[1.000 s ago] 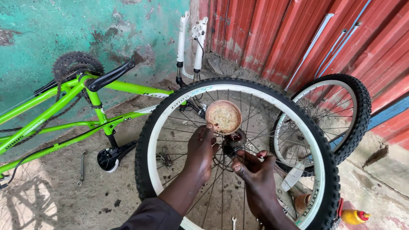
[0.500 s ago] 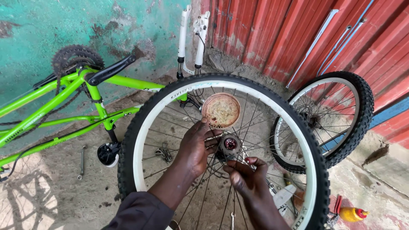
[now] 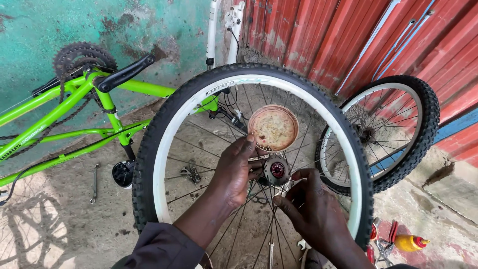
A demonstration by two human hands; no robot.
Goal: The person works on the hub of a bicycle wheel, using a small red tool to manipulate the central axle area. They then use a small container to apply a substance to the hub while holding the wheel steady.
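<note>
Seen from the head camera, looking down: a bicycle wheel (image 3: 164, 149) with a white rim and black knobby tyre stands upright in front of the person, filling the middle of the view. The left hand (image 3: 235, 172) curls around the edge of a small round tin (image 3: 273, 128), holding it against the spokes just above the hub (image 3: 277, 170); the tin is shallow and open, smeared inside with pale, brownish grease. The right hand (image 3: 311, 206) sits just below and right of the hub, fingers bent narrow and touching the spokes; whether it pinches anything cannot be told. Behind the wheel, to the left, a bright green bicycle frame (image 3: 74, 107) lies upside down against a teal wall (image 3: 45, 25). A second, smaller wheel (image 3: 398, 132) leans on a red corrugated wall (image 3: 323, 35) at right, close behind the first tyre's edge. A spanner (image 3: 94, 183) lies on bare concrete floor (image 3: 59, 234) at lower left, where open ground remains. A yellow bottle (image 3: 411, 242) lies at lower right.
</note>
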